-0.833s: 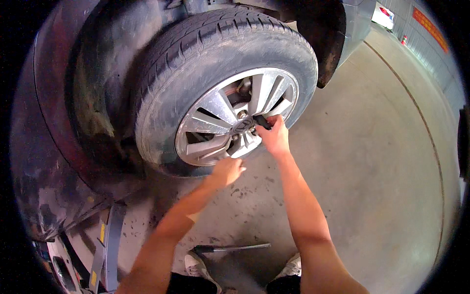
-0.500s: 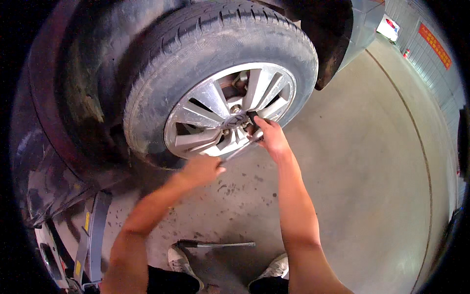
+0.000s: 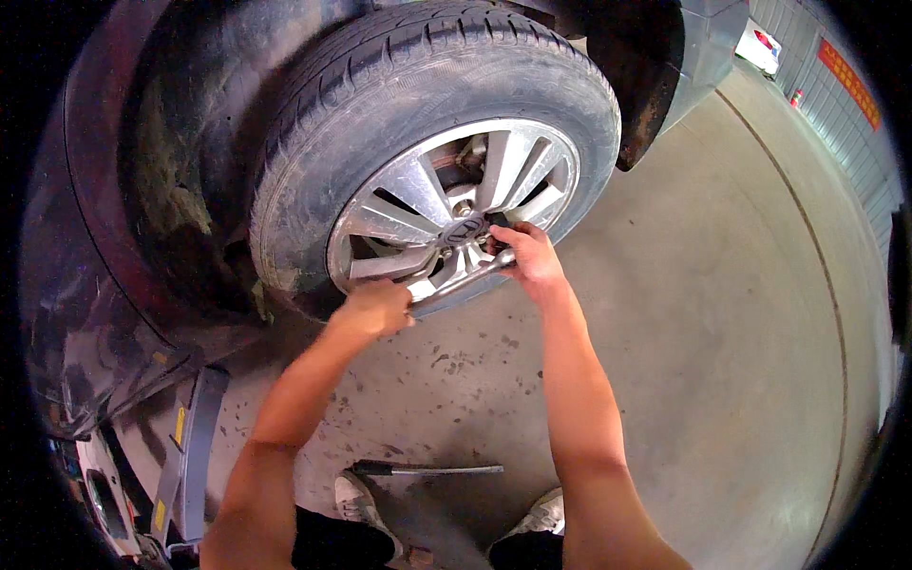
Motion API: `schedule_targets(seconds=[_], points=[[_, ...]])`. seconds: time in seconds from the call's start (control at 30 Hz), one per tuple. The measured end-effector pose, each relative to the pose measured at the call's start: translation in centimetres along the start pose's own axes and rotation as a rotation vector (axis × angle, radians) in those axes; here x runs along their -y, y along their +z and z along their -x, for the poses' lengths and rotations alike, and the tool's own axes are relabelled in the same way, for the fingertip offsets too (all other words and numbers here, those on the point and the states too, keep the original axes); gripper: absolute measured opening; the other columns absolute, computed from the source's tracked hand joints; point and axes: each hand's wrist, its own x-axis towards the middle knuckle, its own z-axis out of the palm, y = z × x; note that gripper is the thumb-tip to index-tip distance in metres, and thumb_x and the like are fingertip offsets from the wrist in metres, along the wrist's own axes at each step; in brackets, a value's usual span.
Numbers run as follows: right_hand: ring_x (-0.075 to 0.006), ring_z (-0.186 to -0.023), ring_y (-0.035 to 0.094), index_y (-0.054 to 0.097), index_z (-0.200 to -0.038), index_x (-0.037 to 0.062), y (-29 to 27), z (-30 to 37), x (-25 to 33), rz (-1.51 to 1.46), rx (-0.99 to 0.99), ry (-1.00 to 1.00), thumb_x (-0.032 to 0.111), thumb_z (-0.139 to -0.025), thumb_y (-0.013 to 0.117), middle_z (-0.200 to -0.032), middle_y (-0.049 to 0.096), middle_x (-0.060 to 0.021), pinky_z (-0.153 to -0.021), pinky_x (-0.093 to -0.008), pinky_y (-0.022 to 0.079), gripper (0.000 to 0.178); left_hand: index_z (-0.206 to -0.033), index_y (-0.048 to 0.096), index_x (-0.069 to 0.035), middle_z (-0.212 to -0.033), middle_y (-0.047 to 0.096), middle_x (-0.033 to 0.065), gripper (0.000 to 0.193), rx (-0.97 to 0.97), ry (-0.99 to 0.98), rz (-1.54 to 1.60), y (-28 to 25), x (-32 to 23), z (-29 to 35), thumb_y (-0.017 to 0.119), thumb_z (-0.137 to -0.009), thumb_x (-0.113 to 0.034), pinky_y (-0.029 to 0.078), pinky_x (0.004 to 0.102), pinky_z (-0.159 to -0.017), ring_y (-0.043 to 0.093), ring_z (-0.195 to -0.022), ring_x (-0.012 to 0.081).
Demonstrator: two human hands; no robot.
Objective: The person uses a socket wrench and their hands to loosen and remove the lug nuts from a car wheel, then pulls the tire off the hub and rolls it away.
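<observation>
Wrench (image 3: 463,282) Set at the Wheel (image 3: 423,190) Hub

The wrench lies across the near side of the wheel, running from near left to far right, with its head beside the hub cap (image 3: 464,231). The left hand (image 3: 378,309) is clenched around the near-left end of the handle. The right hand (image 3: 532,258) grasps the head end; its thumb rests against a dark piece (image 3: 497,220) just right of the hub cap. Whether this piece is seated on a nut cannot be told, as the fingers cover it.

The wheel carries a black tyre (image 3: 313,171) on a silver spoked rim and stands in the arch of a dark vehicle (image 3: 95,228). On the floor (image 3: 722,313), a bar (image 3: 446,469) with a dark grip lies near, in front of the left shoe (image 3: 357,503). A grey metal arm (image 3: 198,456) with yellow labels stands near left, beneath the vehicle. A red banner (image 3: 848,84) hangs far right.
</observation>
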Motion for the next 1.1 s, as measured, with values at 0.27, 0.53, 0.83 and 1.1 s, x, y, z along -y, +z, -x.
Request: schedule_targets(seconds=[0.27,0.53,0.83,1.1], points=[[-0.0180,-0.089,0.066,0.066,-0.115,-0.0004,-1.4,0.5,-0.2,-0.290,0.199,0.014,0.026,-0.101,0.062,-0.103,0.072,-0.0105,-0.083,-0.0318,0.053,0.030,-0.111,0.071,-0.004,-0.106,0.072,0.0220,0.041,-0.125,-0.003,0.262,9.4,-2.5,-6.3,0.071,-0.092,-0.041,0.055,0.0520,-0.088,0.069,-0.102,0.0416],[-0.0226,-0.102,0.067,0.067,-0.119,0.0084,-2.3,1.1,0.9,-0.169,0.085,0.218,0.029,-0.100,0.064,-0.111,0.072,-0.0085,-0.094,-0.0450,0.055,0.028,-0.099,0.075,-0.010,-0.087,0.073,0.0158,0.026,-0.340,-0.079,-0.014,-10.1,-4.4,9.8,0.073,-0.089,-0.033,0.055,0.0492,-0.075,0.071,-0.085,0.0377],[-0.0239,-0.088,0.071,0.068,-0.107,-0.0024,-1.6,1.5,1.1,-0.039,-0.014,0.128,0.026,-0.092,0.075,-0.101,0.073,-0.0099,-0.080,-0.0442,0.064,0.033,-0.105,0.071,-0.005,-0.098,0.073,0.0224,0.026,-0.031,0.004,-0.001,-0.5,-0.8,3.2,0.072,-0.089,-0.026,0.054,0.0506,-0.083,0.070,-0.096,0.0416],[-0.0447,-0.098,0.071,0.070,-0.106,-0.0061,2.7,3.0,1.1,0.873,-0.456,-0.388,0.033,-0.082,0.077,-0.099,0.073,-0.0289,-0.088,-0.0473,0.055,0.047,-0.107,0.067,-0.006,-0.102,0.072,0.0236,0.025,-0.089,0.038,0.437,13.0,-5.5,-9.3,0.065,-0.093,-0.026,0.054,0.0524,-0.085,0.069,-0.100,0.0420]])
